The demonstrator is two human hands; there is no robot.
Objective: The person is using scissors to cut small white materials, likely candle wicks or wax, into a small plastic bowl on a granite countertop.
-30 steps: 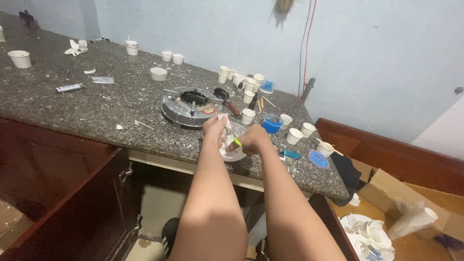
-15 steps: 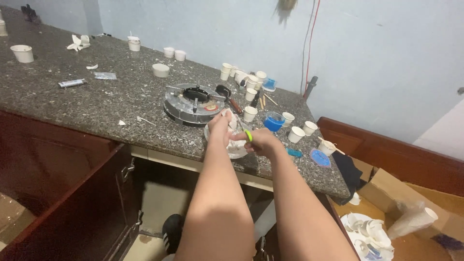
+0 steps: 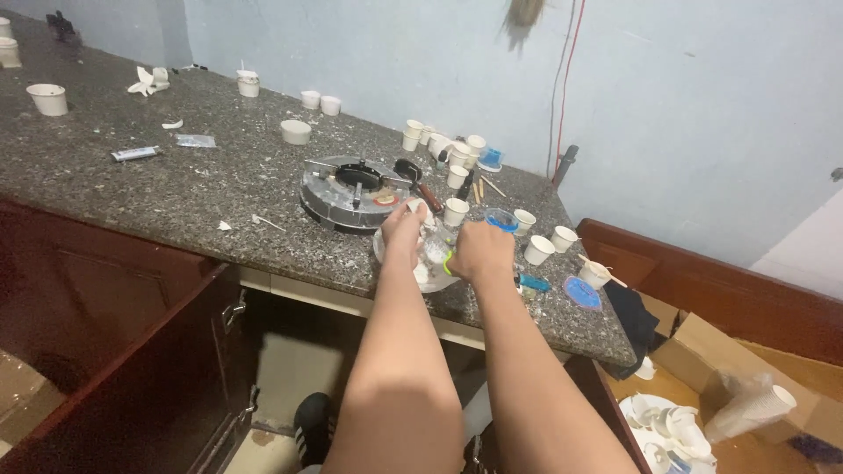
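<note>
**Both hands at the clear bowl on the table edge**

My left hand [image 3: 402, 230] is curled over the far rim of a shallow clear glass bowl [image 3: 423, 272] holding white material; the fingers are bent downward and gripping the rim. My right hand [image 3: 479, 252] is closed into a loose fist at the right side of the same bowl, pinching a small yellow-green object [image 3: 448, 263] whose shape I cannot make out. The bowl rests on the speckled grey granite table [image 3: 176, 184], close to its front edge.

Just behind the bowl lies a round grey metal disc assembly [image 3: 351, 191] with a black part at its centre. To the right of my right hand stand a blue plastic cup [image 3: 501, 219] and several small white paper cups [image 3: 539, 250]. A blue lighter-shaped item [image 3: 532, 283] and a flat blue round lid [image 3: 581, 292] lie near the table's right corner. More white cups are grouped at the back, near the pale blue wall [image 3: 685, 105].

Below the table, a dark brown wooden cabinet door [image 3: 114, 369] stands open. A black shoe with white stripes [image 3: 312, 426] shows on the floor between my forearms and the door.
</note>
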